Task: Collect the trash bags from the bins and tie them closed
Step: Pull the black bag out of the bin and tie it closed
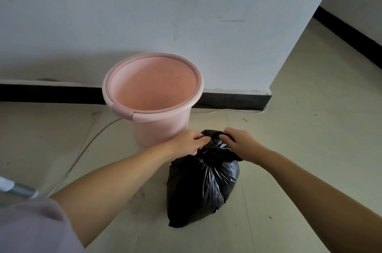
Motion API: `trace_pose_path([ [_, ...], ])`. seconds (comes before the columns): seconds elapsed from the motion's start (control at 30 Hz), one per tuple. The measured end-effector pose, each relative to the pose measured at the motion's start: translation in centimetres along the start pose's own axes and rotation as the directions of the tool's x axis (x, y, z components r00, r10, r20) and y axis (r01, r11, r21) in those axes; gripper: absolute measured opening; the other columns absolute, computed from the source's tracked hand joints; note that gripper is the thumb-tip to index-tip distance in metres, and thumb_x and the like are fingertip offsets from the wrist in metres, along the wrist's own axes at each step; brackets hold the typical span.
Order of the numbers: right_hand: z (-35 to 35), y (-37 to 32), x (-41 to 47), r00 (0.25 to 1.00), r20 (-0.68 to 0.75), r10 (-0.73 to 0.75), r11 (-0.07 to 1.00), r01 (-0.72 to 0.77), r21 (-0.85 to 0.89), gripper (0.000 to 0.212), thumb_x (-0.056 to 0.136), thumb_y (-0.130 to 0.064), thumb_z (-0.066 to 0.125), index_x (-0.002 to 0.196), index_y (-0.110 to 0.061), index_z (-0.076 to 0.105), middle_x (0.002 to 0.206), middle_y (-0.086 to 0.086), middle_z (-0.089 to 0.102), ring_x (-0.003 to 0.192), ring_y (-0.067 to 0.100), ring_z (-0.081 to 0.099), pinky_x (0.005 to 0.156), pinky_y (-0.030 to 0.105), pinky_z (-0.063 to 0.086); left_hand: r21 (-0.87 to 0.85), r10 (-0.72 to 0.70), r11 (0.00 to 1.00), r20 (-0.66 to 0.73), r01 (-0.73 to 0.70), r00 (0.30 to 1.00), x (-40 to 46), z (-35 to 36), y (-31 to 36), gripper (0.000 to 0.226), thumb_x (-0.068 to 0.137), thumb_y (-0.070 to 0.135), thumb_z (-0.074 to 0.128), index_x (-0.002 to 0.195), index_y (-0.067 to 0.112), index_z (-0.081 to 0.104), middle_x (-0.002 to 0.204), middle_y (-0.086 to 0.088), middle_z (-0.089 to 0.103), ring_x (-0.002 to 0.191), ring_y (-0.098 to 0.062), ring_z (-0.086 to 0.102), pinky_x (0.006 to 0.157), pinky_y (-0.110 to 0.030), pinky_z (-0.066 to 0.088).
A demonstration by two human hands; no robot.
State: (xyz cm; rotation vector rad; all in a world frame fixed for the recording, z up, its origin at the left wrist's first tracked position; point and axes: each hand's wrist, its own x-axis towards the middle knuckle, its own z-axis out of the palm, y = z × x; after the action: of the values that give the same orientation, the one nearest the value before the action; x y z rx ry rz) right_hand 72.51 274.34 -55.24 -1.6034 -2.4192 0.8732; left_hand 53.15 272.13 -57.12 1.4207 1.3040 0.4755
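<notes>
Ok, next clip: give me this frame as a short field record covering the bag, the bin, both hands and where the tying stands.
bag: black trash bag, full, standing on the floor in front of the bin
bin: pink bin, upright against the wall, no liner, inside looks empty
left hand: left hand in a closed grip on the gathered bag top
right hand: right hand in a closed grip on the same bag top
tying stage: neck bunched between both hands; whether a knot is finished cannot be told
other: white cable on floor left of bin
</notes>
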Motion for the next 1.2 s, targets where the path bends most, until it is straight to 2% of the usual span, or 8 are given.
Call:
trace_pose_path([
  [0.17, 1.4, 0.9, -0.8, 0.997, -0.014, 0.082, 0.994, -0.08, 0.081, 0.017, 0.099, -0.026, 0.042, 0.086, -0.017, 0.045, 0.073, 0.005, 0.055, 0.066, 0.023, 0.052, 0.059, 0.034, 0.04, 0.143, -0.013, 0.989, -0.05, 0.021, 0.999, 0.4, 0.8, 0.1, 0.041, 0.096, 0.031, 0.049, 0.058, 0.016, 0.044, 0.047, 0.004, 0.043, 0.037, -0.003, 0.037, 0.051, -0.025, 0.031],
  [0.27, 1.0, -0.1, -2.8, 0.986, 0.058, 0.153, 0.985, -0.157, 0.065, 0.022, 0.101, -0.029, 0.036, 0.087, -0.014, 0.044, 0.076, 0.01, 0.057, 0.07, 0.03, 0.055, 0.067, 0.042, 0.046, 0.235, -0.041, 0.97, -0.073, 0.057, 0.996, -1.1, 1.5, 1.4, 0.043, 0.095, 0.029, 0.051, 0.055, 0.017, 0.041, 0.051, 0.002, 0.044, 0.047, -0.009, 0.04, 0.061, -0.031, 0.034],
  [0.37, -1.6, -2.0, -5.3, 0.975, 0.106, 0.193, 0.979, -0.198, 0.04, 0.029, 0.102, -0.031, 0.031, 0.095, -0.009, 0.047, 0.081, 0.015, 0.06, 0.073, 0.034, 0.057, 0.068, 0.045, 0.049, 0.272, -0.081, 0.959, -0.011, 0.081, 0.997, -3.3, 1.3, 4.7, 0.039, 0.096, 0.029, 0.049, 0.06, 0.015, 0.045, 0.054, 0.003, 0.045, 0.052, -0.011, 0.043, 0.063, -0.031, 0.035],
  [0.6, -11.9, -8.4, -10.2, 0.97, 0.107, 0.22, 0.975, -0.223, 0.017, 0.025, 0.102, -0.031, 0.03, 0.096, -0.013, 0.046, 0.075, 0.008, 0.054, 0.068, 0.032, 0.053, 0.066, 0.046, 0.05, 0.264, -0.116, 0.959, 0.039, 0.101, 0.993, -9.0, -1.6, 16.4, 0.036, 0.097, 0.031, 0.047, 0.069, 0.009, 0.054, 0.064, 0.0, 0.05, 0.064, -0.016, 0.046, 0.057, -0.027, 0.032],
  [0.73, -19.1, -13.5, -12.3, 0.971, 0.106, 0.216, 0.975, -0.219, 0.021, 0.026, 0.101, -0.031, 0.031, 0.093, -0.011, 0.045, 0.072, 0.01, 0.054, 0.066, 0.034, 0.054, 0.067, 0.049, 0.05, 0.26, -0.122, 0.96, 0.04, 0.107, 0.992, -12.9, -4.7, 24.1, 0.039, 0.097, 0.032, 0.046, 0.06, 0.019, 0.045, 0.059, 0.004, 0.046, 0.057, -0.009, 0.044, 0.054, -0.026, 0.031],
  [0.9, -28.6, -21.9, -15.6, 0.975, 0.1, 0.196, 0.98, -0.197, 0.001, 0.026, 0.102, -0.032, 0.031, 0.096, -0.011, 0.047, 0.081, 0.017, 0.061, 0.072, 0.036, 0.057, 0.067, 0.045, 0.049, 0.218, -0.129, 0.969, 0.031, 0.119, 0.991, -19.7, -9.1, 34.1, 0.038, 0.097, 0.031, 0.046, 0.077, 0.001, 0.058, 0.07, -0.008, 0.057, 0.07, -0.023, 0.052, 0.065, -0.033, 0.038],
  [1.0, -33.4, -26.8, -17.7, 0.978, 0.119, 0.171, 0.985, -0.172, -0.003, 0.027, 0.102, -0.031, 0.031, 0.098, -0.01, 0.048, 0.088, 0.019, 0.063, 0.078, 0.038, 0.058, 0.067, 0.042, 0.046, 0.227, -0.097, 0.97, 0.008, 0.093, 0.995, -24.0, -11.5, 39.1, 0.036, 0.096, 0.03, 0.047, 0.079, 0.002, 0.061, 0.082, -0.015, 0.064, 0.081, -0.028, 0.06, 0.075, -0.038, 0.045],
  [1.2, -40.5, -33.7, -19.3, 0.989, 0.14, 0.05, 0.997, -0.041, -0.065, 0.025, 0.102, -0.029, 0.032, 0.096, -0.009, 0.047, 0.092, 0.02, 0.061, 0.083, 0.038, 0.058, 0.065, 0.037, 0.036, 0.249, -0.035, 0.967, -0.055, 0.048, 0.998, -30.0, -15.8, 45.5, 0.035, 0.097, 0.03, 0.047, 0.082, 0.001, 0.06, 0.075, -0.011, 0.061, 0.072, -0.023, 0.055, 0.069, -0.035, 0.042],
])
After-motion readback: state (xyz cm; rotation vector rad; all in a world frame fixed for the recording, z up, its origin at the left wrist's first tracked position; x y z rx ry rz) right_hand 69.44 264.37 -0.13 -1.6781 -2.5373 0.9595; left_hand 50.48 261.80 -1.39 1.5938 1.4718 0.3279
